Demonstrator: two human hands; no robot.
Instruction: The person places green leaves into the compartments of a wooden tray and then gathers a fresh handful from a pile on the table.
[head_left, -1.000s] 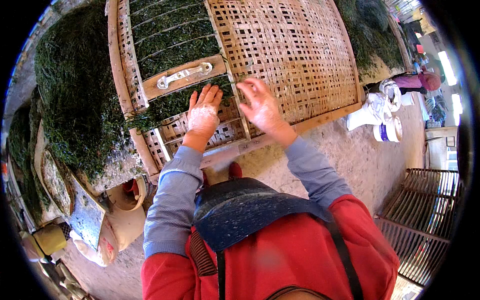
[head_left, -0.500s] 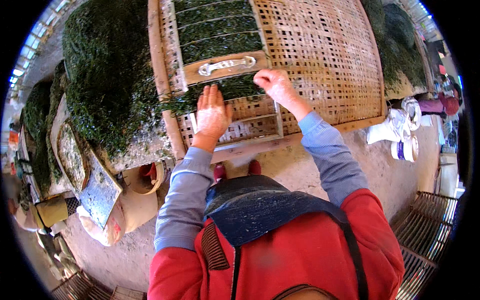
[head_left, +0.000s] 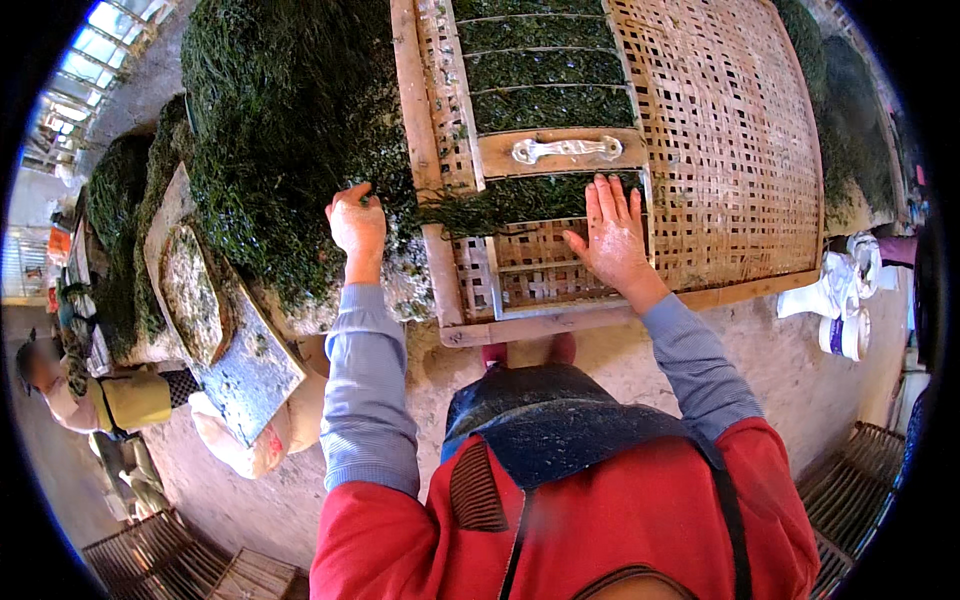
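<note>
My left hand (head_left: 357, 232) is at the near edge of a large heap of dark green, seaweed-like strands (head_left: 270, 130). Its fingers are curled, with a bit of dark green strand showing at their tips. Flat and with fingers spread, my right hand (head_left: 614, 238) presses on the right end of a band of the same strands (head_left: 520, 205). That band lies in a slatted frame (head_left: 493, 275) on a woven bamboo tray (head_left: 730, 150). Beyond it is a wooden crosspiece (head_left: 490, 153) with a clear handle (head_left: 567, 150), then several filled rows (head_left: 545, 68).
A board (head_left: 255, 370) with a round, crusted piece (head_left: 192, 290) leans at the left. Another person (head_left: 75, 395) is at the far left. White bags (head_left: 840, 275) and a tub (head_left: 847, 335) stand at the right. Slatted racks (head_left: 865, 480) are at the lower right, with more heaped strands (head_left: 860, 120) beyond the tray.
My left hand has gone from the band in the frame leftward to the heap and curled its fingers. My right hand has opened from a pinch and flattened onto the band. The view has shifted.
</note>
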